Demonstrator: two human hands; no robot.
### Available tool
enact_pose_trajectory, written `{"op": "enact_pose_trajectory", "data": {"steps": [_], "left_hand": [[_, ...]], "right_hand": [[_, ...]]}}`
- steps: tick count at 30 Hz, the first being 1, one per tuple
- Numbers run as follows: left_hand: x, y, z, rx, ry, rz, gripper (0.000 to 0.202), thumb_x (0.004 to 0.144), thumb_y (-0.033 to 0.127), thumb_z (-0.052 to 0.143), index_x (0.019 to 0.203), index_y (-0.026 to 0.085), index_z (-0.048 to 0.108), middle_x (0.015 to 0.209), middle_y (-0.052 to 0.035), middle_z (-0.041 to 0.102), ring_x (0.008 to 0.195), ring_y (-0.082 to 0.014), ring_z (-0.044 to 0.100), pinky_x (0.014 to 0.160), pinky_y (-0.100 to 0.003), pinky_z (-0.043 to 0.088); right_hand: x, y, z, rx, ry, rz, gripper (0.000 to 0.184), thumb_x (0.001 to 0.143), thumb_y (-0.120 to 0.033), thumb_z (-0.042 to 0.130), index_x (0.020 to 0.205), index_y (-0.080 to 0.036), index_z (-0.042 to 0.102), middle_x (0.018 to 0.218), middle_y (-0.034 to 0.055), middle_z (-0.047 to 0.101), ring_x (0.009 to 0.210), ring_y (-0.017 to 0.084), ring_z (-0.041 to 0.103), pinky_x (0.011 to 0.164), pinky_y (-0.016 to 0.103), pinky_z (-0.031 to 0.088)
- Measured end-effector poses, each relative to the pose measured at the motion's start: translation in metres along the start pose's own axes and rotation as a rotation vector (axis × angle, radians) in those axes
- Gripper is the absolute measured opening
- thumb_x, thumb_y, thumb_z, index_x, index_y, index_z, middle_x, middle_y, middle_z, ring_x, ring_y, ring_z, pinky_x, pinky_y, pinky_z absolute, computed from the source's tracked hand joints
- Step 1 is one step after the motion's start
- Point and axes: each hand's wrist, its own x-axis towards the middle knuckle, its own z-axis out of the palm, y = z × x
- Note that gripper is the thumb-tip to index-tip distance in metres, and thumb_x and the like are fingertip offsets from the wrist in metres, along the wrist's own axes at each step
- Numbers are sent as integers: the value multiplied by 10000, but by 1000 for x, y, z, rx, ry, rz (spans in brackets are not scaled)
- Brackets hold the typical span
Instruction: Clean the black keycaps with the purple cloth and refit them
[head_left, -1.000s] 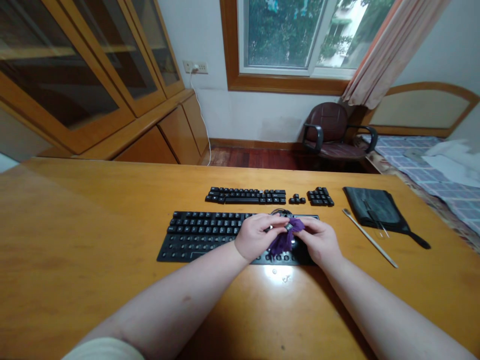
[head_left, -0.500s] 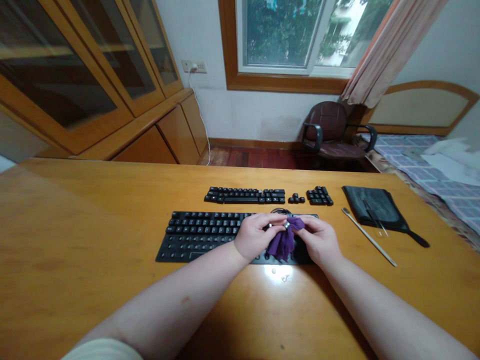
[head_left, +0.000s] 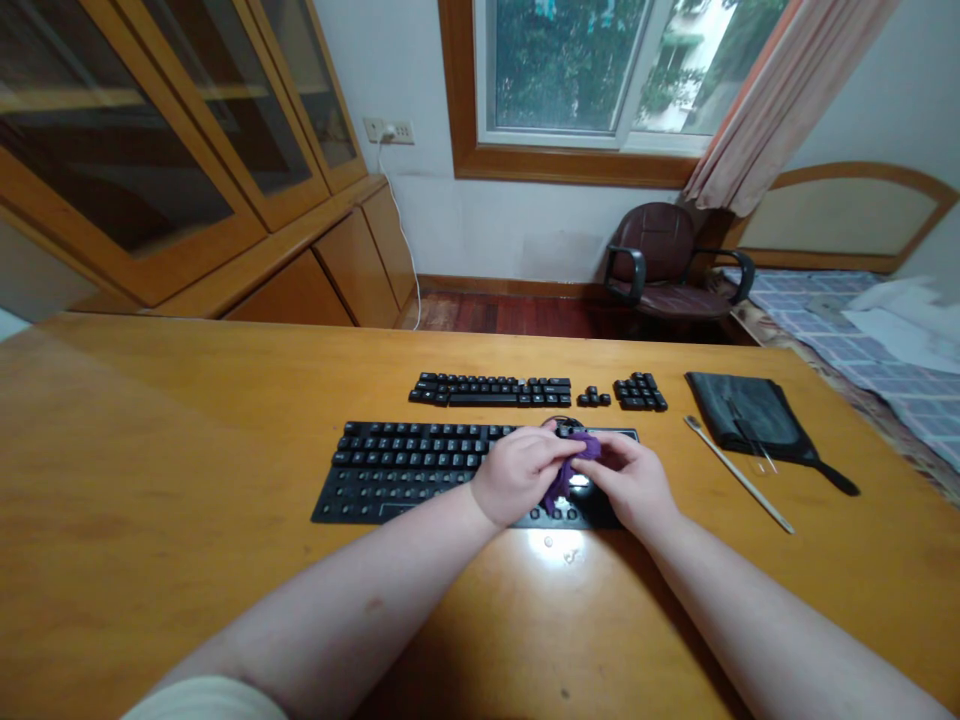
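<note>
Over the right part of a black keyboard [head_left: 420,460], both hands meet on a bunched purple cloth [head_left: 556,492]. My left hand [head_left: 519,474] is closed on the cloth from the left, its fingers lying across it. From the right, my right hand [head_left: 636,484] pinches the cloth between thumb and fingers. Any small thing inside the folds is hidden. The keyboard's upper rows carry keycaps, while its lower rows show bare key stems.
Behind the keyboard lie removed keycaps in groups: a long block [head_left: 487,392], a small arrow cluster [head_left: 593,398] and a number block [head_left: 640,392]. To the right are a thin brush [head_left: 739,475] and a black pouch [head_left: 757,415] with a wire tool [head_left: 750,445] on it.
The cloth, which hung down loosely with a small shiny thing at its top, is now folded more tightly. My left fingers have moved over it and cover that spot.
</note>
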Motion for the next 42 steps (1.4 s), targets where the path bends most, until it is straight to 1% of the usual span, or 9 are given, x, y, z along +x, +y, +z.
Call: {"op": "enact_pose_trajectory", "data": {"steps": [4,8,14,21,25,29,34,37,42], "left_hand": [[0,2,1,5,10,-8,196,835,160,533,981,207,654,892,-13,717,822,-122,658,885,-315,530],[1,3,2,17,45,-47,171,818,163,569,965,197,650,912,-23,718,844,-134,664,846,-294,545],[0,0,2,42,39,-39,177,808,140,573,960,184,653,911,-31,716,877,-143,658,848,-297,542],[2,0,2,-15,36,-97,178,776,157,614,944,194,659,915,-43,712,906,-167,650,852,-324,531],[5,2,0,-71,20,-139,197,751,152,640,946,181,654,919,-55,708,881,-169,648,833,-320,530],[6,3,0,-110,24,-175,174,779,178,616,949,186,652,918,-56,702,864,-163,648,819,-316,530],[5,0,2,-142,47,-152,128,810,183,586,902,176,674,918,-68,699,889,-158,642,842,-317,518],[5,-1,1,-146,37,-152,154,778,195,631,924,174,672,926,-70,695,897,-163,637,850,-322,514],[6,0,0,-138,46,-187,148,790,189,611,923,192,674,917,-57,689,886,-162,634,840,-322,517]], "right_hand": [[1,-3,-5,-45,-20,-30,132,644,-291,732,737,-201,702,779,46,715,742,208,655,727,336,527],[2,-2,-5,2,-65,0,145,709,-335,680,746,-195,683,722,36,700,669,182,640,661,304,528],[3,-1,-3,-41,-75,-34,169,661,-314,730,762,-195,665,766,33,699,712,181,645,700,303,529],[0,0,-2,72,-19,53,223,698,-399,685,794,-199,666,726,36,697,611,174,645,583,304,561],[0,0,-2,42,-44,25,211,727,-382,662,855,-215,659,771,39,709,643,173,657,609,306,566],[-1,-3,-4,-28,0,-46,267,738,-394,651,935,-216,621,829,55,711,699,187,668,636,315,562],[-4,-2,-3,-89,33,-88,237,703,-337,694,889,-211,618,804,48,704,693,181,659,636,303,548],[-4,-2,-2,-102,25,-85,219,694,-296,701,880,-208,625,817,49,701,711,184,658,652,306,543],[-4,-3,-8,-177,-5,-122,217,728,-246,634,943,-220,629,885,48,682,773,197,641,708,327,521]]}}
